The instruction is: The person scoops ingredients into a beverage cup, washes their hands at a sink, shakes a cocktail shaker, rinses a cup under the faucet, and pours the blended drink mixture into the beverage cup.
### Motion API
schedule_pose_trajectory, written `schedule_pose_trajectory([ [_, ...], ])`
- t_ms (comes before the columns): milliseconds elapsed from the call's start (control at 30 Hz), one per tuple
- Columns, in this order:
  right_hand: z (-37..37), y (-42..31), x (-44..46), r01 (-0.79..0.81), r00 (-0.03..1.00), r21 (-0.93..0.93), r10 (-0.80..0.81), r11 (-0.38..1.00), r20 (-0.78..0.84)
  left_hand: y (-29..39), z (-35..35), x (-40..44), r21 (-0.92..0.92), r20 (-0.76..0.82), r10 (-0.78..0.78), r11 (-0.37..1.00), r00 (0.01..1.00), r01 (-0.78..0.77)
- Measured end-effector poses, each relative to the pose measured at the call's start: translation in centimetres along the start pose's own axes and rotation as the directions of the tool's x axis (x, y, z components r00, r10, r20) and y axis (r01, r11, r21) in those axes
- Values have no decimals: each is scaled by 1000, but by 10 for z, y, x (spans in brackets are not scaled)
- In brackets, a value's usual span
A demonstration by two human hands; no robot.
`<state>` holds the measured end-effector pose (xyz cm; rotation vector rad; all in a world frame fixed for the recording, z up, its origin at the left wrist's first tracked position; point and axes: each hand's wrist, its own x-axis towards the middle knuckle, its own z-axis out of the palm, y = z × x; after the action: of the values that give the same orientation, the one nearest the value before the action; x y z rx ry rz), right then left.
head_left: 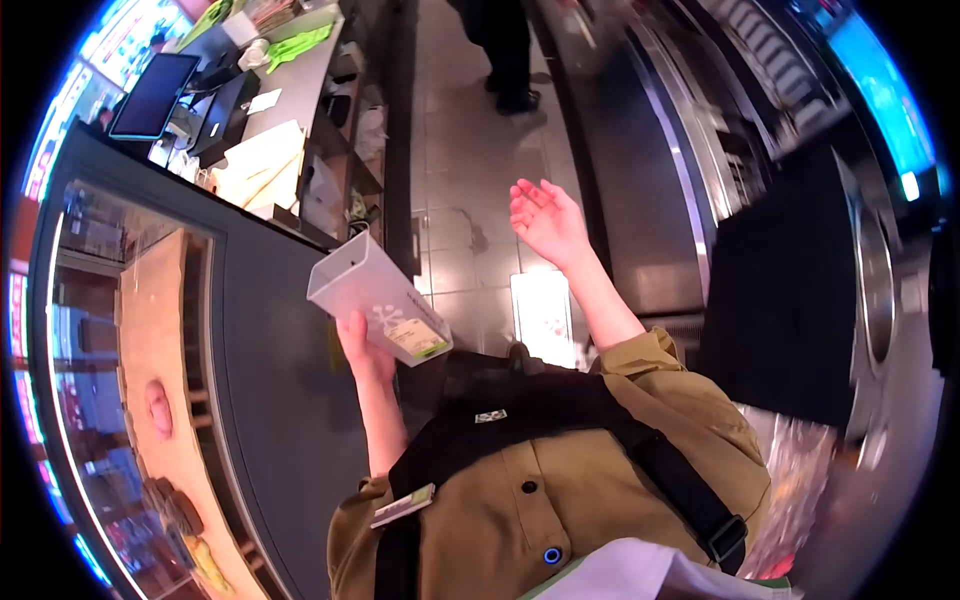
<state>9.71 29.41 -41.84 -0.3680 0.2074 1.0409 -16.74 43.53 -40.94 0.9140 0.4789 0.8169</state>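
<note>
My left hand (362,350) grips a white rectangular container (375,290) near its lower side. The container is tilted, with its hollow end facing up and to the left. Dark print and a yellow-green label (415,338) show on its side. My right hand (550,222) is raised over the floor with the palm up and the fingers loosely curled apart. Nothing lies in it, and it touches nothing.
A glass display case (160,400) with a few food items stands at left. Behind it a counter (290,90) holds a monitor (155,95) and papers. A person in dark clothes (505,50) stands ahead in the aisle. Steel equipment (650,190) lines the right.
</note>
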Motion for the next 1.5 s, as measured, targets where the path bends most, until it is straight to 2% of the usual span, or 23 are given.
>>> schedule_pose_trajectory([
  [133,37,-7,147,-140,990,-50,140,989,0,-15,-31,87,35,-288,51,998,956,-43],
  [267,79,-13,292,-203,975,-40,206,978,78,-14,-35,214,23,-238,78,997,968,-75],
  [333,126,-23,350,-143,985,-34,145,989,94,-21,-37,294,-7,-275,59,998,960,-64],
  [367,145,-31,377,-124,988,-39,127,991,88,-19,-40,337,-100,-247,-12,995,969,-13],
  [400,159,-41,409,-100,978,-54,108,994,180,-5,-16,372,-121,-173,-40,993,984,19],
  [467,189,-63,465,-31,982,-7,32,999,185,-9,2,446,-260,-224,-166,960,960,105],
  [600,229,-107,581,117,965,198,-159,973,211,-37,70,581,-64,-106,-22,998,994,15],
  [667,232,-135,646,214,941,255,-269,943,207,-36,134,627,-70,-86,74,994,994,-80],
  [700,232,-156,681,272,919,286,-337,919,207,-50,141,654,-67,-105,49,996,993,-56],
  [733,228,-180,716,316,914,257,-366,913,175,-55,150,684,-118,-54,-6,993,999,-1],
  [800,223,-237,777,427,884,309,-464,850,56,-73,158,752,-12,-7,48,999,999,-48],
  [833,225,-284,810,488,846,314,-530,814,59,-68,179,785,-45,61,83,996,995,-81],
  [900,203,-338,855,576,800,320,-599,753,-32,-70,202,851,135,-103,204,973,974,-190],
  [933,203,-369,863,610,781,271,-623,744,-49,-80,185,887,130,-166,46,991,985,-25],
  [967,202,-405,871,618,779,236,-624,750,-59,-101,162,925,39,-73,15,999,997,-13],
  [1000,201,-440,881,624,778,194,-625,757,-63,-97,193,945,154,-82,112,983,990,-99],
  [1033,202,-476,892,645,763,155,-641,748,-81,-109,191,976,90,-17,81,993,997,-79],
  [1167,185,-628,955,691,717,88,-696,718,52,-156,241,1079,136,-152,67,990,986,-46],
  [1233,187,-699,997,678,729,103,-684,728,27,-183,262,1139,171,-160,69,984,985,-42],
  [1333,189,-814,1066,713,701,-10,-713,701,-22,-221,331,1251,130,-56,168,979,984,-160],
  [1367,190,-849,1082,720,692,-43,-721,693,-20,-222,380,1281,137,-67,147,981,987,-137],
  [1467,185,-944,1098,735,656,-211,-755,645,-23,-250,469,1378,85,97,64,994,993,-73],
  [1500,181,-974,1099,710,603,-373,-789,597,-114,-263,504,1403,101,148,33,994,988,-49],
])
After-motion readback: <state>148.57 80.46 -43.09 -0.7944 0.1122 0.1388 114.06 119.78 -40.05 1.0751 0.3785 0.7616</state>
